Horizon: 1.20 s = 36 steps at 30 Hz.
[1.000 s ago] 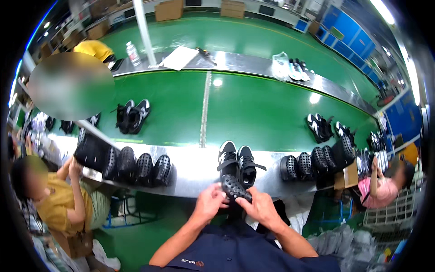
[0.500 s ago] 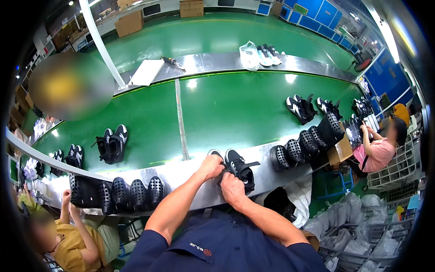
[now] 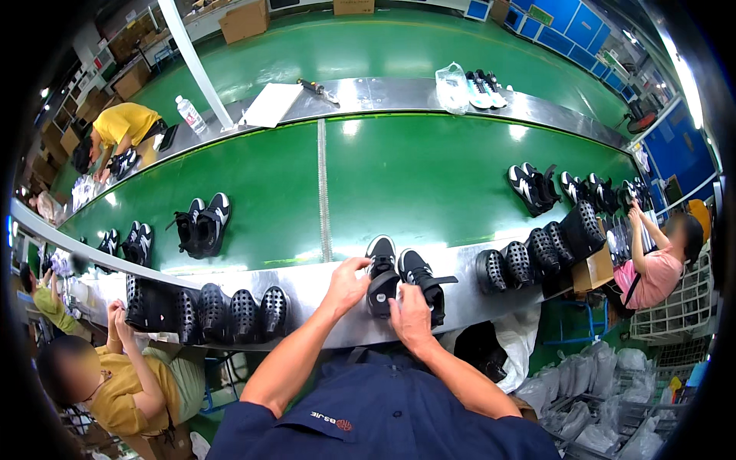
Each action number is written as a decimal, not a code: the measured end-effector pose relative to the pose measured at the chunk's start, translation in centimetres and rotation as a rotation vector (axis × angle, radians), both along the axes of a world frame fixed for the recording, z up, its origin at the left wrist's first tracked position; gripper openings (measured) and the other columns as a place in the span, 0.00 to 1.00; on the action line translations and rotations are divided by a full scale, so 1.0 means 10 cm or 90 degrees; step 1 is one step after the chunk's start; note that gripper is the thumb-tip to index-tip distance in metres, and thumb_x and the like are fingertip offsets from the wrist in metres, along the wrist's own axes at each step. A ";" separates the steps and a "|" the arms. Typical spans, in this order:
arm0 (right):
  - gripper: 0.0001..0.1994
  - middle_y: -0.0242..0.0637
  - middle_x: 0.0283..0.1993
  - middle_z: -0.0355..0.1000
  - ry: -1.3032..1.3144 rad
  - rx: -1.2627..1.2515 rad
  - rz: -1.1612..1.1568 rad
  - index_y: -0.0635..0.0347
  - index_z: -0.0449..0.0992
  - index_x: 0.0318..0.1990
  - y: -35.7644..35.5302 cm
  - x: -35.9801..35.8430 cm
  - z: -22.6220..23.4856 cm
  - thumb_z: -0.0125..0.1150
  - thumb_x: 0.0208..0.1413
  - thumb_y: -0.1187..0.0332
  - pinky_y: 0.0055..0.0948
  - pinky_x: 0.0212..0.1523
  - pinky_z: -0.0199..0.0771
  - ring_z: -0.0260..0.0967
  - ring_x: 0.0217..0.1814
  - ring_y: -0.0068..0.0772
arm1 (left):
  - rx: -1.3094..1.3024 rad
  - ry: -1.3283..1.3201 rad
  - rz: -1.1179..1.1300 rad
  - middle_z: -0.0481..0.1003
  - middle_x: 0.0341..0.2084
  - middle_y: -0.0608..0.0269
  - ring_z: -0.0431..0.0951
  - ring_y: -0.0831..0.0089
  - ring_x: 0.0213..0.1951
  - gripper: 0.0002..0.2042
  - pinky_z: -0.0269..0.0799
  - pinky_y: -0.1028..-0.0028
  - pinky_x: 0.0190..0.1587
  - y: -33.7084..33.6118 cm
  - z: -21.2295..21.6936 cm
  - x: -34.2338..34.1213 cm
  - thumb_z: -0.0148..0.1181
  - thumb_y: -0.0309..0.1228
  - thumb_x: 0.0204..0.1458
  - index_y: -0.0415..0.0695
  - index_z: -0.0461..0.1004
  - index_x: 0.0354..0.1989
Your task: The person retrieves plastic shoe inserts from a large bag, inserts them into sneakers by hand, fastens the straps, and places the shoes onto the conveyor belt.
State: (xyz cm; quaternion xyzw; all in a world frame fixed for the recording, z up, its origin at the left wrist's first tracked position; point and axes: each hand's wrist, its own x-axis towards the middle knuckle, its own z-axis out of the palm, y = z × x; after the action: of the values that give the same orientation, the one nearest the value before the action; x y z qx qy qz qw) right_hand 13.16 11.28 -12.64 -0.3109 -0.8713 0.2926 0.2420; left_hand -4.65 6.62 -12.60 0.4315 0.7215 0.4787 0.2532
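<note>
A pair of black-and-white sneakers stands in front of me at the metal edge of the line, toes pointing away. My left hand (image 3: 349, 287) has its fingers curled at the outer side of the left sneaker (image 3: 381, 251), by its strap. Between the two shoes, my right hand (image 3: 412, 316) grips the left sneaker's inner side near the heel, fingers bent. The right sneaker (image 3: 415, 268) stands close beside it, its black strap sticking out loose to the right. My fingers partly hide both shoe openings.
Black studded shoe forms (image 3: 244, 313) line the metal edge on my left, with more forms (image 3: 520, 265) on my right. Other sneakers (image 3: 205, 226) rest on the green belt (image 3: 414, 176). Co-workers sit at both sides; one in yellow (image 3: 126, 126) bends over the far left.
Both hands have drawn back and apart from the left sneaker's top, baring its upper and opening. The view has shifted slightly left. The co-worker on the right has raised their hands.
</note>
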 end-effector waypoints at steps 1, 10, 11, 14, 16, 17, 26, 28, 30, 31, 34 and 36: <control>0.19 0.52 0.44 0.71 -0.025 -0.020 -0.020 0.68 0.69 0.50 0.01 0.03 0.05 0.65 0.51 0.73 0.42 0.48 0.74 0.72 0.50 0.56 | -0.059 0.046 0.040 0.79 0.43 0.46 0.80 0.49 0.44 0.21 0.74 0.62 0.51 -0.15 -0.06 -0.03 0.60 0.29 0.48 0.41 0.75 0.53; 0.13 0.64 0.26 0.73 -0.168 -0.120 -0.088 0.70 0.66 0.39 0.22 -0.21 -0.16 0.58 0.56 0.68 0.54 0.37 0.74 0.74 0.33 0.68 | -0.389 -0.214 0.067 0.78 0.42 0.38 0.79 0.44 0.45 0.36 0.75 0.57 0.48 -0.21 0.03 0.31 0.65 0.38 0.43 0.40 0.62 0.63; 0.13 0.64 0.26 0.73 -0.198 -0.121 -0.094 0.70 0.67 0.38 0.18 -0.23 -0.16 0.59 0.55 0.67 0.54 0.37 0.74 0.74 0.34 0.67 | -0.386 -0.214 0.072 0.78 0.42 0.38 0.79 0.44 0.45 0.36 0.75 0.57 0.48 -0.26 -0.03 0.31 0.65 0.38 0.43 0.40 0.62 0.63; 0.13 0.61 0.27 0.73 -0.185 -0.198 -0.080 0.68 0.71 0.38 0.02 -0.23 -0.11 0.60 0.53 0.66 0.52 0.38 0.74 0.74 0.35 0.65 | -0.270 0.135 0.089 0.76 0.38 0.44 0.79 0.43 0.40 0.26 0.75 0.51 0.44 -0.37 -0.24 0.37 0.65 0.38 0.46 0.39 0.70 0.53; 0.14 0.58 0.31 0.75 -0.078 -0.173 -0.098 0.69 0.73 0.40 0.06 -0.27 -0.08 0.61 0.53 0.66 0.49 0.40 0.75 0.76 0.36 0.60 | -0.283 0.180 0.116 0.76 0.37 0.45 0.79 0.45 0.40 0.22 0.75 0.52 0.43 -0.44 -0.32 0.42 0.65 0.35 0.47 0.40 0.71 0.50; 0.14 0.56 0.33 0.76 0.062 -0.110 -0.100 0.68 0.74 0.41 0.09 -0.29 -0.10 0.61 0.53 0.66 0.47 0.41 0.75 0.76 0.37 0.58 | -0.298 0.225 0.137 0.75 0.36 0.46 0.79 0.47 0.40 0.19 0.76 0.52 0.42 -0.47 -0.31 0.45 0.64 0.33 0.48 0.40 0.72 0.48; 0.20 0.39 0.39 0.68 -0.044 -0.136 0.244 0.49 0.79 0.48 0.55 -0.38 -0.07 0.56 0.46 0.78 0.36 0.46 0.70 0.68 0.47 0.43 | -0.332 0.249 0.146 0.75 0.33 0.47 0.79 0.48 0.37 0.14 0.76 0.54 0.40 -0.42 -0.28 0.49 0.63 0.31 0.50 0.40 0.74 0.44; 0.20 0.39 0.41 0.68 -0.097 -0.079 0.273 0.50 0.78 0.47 0.61 -0.37 -0.07 0.56 0.45 0.79 0.37 0.46 0.70 0.68 0.48 0.44 | -0.340 0.245 0.132 0.76 0.32 0.47 0.80 0.48 0.37 0.16 0.76 0.54 0.41 -0.41 -0.40 0.42 0.65 0.33 0.49 0.39 0.74 0.45; 0.18 0.37 0.45 0.67 -0.168 -0.037 0.293 0.52 0.78 0.44 0.53 -0.41 0.05 0.53 0.45 0.81 0.39 0.47 0.70 0.67 0.50 0.44 | -0.242 0.154 0.084 0.79 0.29 0.46 0.82 0.53 0.32 0.21 0.78 0.58 0.37 -0.50 -0.51 0.30 0.69 0.30 0.46 0.39 0.74 0.49; 0.18 0.37 0.45 0.67 -0.167 -0.036 0.296 0.52 0.78 0.44 0.51 -0.43 0.06 0.53 0.45 0.81 0.39 0.47 0.70 0.67 0.50 0.44 | -0.243 0.154 0.087 0.79 0.29 0.46 0.82 0.53 0.32 0.21 0.78 0.58 0.37 -0.52 -0.57 0.27 0.69 0.30 0.46 0.39 0.74 0.49; 0.22 0.37 0.45 0.67 -0.125 -0.063 0.329 0.51 0.77 0.45 0.60 -0.38 0.09 0.48 0.44 0.85 0.38 0.47 0.69 0.67 0.51 0.44 | -0.259 -0.206 0.140 0.80 0.25 0.49 0.81 0.62 0.22 0.27 0.78 0.66 0.24 -0.45 -0.23 0.26 0.66 0.19 0.43 0.42 0.70 0.55; 0.23 0.38 0.45 0.66 -0.141 -0.072 0.339 0.50 0.77 0.46 0.59 -0.37 0.08 0.48 0.45 0.85 0.38 0.48 0.69 0.67 0.51 0.44 | -0.254 -0.184 0.148 0.79 0.24 0.50 0.81 0.62 0.21 0.25 0.77 0.65 0.25 -0.46 -0.14 0.29 0.65 0.19 0.43 0.42 0.69 0.53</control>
State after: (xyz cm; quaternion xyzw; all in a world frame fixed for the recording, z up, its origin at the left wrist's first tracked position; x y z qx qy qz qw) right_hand 9.49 17.14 -11.82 -0.1148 -0.9256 0.3583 0.0422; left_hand -1.73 2.03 -14.02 0.2146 0.8025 0.4094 0.3773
